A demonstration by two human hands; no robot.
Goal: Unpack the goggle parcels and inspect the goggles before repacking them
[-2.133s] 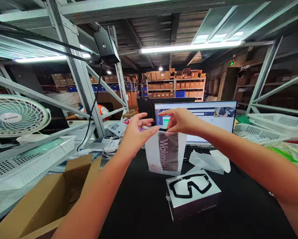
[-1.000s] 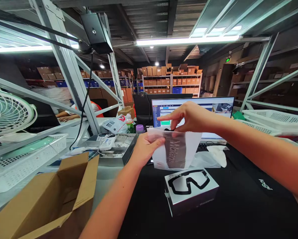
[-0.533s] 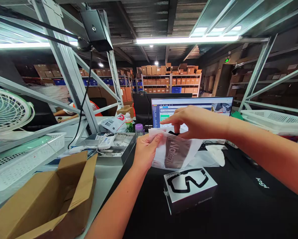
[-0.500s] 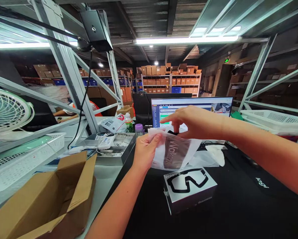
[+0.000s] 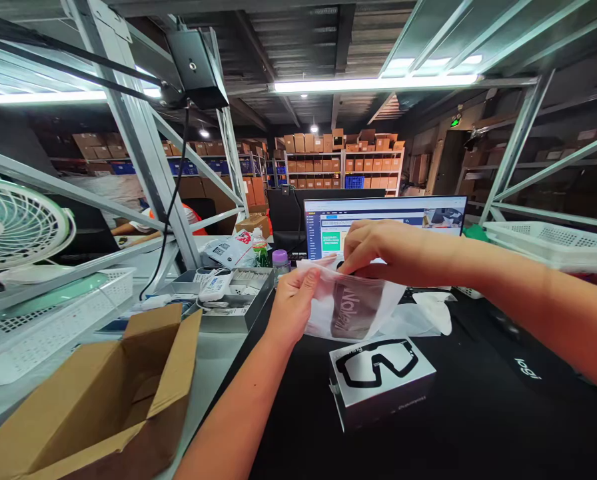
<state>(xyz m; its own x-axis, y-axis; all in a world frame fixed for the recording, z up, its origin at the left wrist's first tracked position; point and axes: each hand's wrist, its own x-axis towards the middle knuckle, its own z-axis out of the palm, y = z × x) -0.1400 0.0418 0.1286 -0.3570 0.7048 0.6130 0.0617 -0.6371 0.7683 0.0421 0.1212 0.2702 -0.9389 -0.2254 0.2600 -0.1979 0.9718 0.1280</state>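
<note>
My left hand (image 5: pixel 292 303) grips the left edge of a translucent white plastic bag (image 5: pixel 354 310) that holds a dark strap with pale lettering. My right hand (image 5: pixel 386 250) pinches the bag's top edge, fingers curled over it. The bag hangs tilted just above a silver box (image 5: pixel 382 380) printed with a goggle outline, which lies on the black mat (image 5: pixel 478 427).
An open cardboard box (image 5: pixel 98 400) sits at the lower left. A grey tray (image 5: pixel 233 303) with small items, bottles (image 5: pixel 260 248), a monitor (image 5: pixel 386 223), a white crumpled bag (image 5: pixel 431 312), white baskets (image 5: pixel 553 243) and a fan (image 5: pixel 13 223) surround the mat. Another person's arm (image 5: pixel 128 230) rests behind the frame.
The bag has dropped lower and tilted toward the silver box. My right index finger, earlier pointing out, has curled down onto the bag's top edge.
</note>
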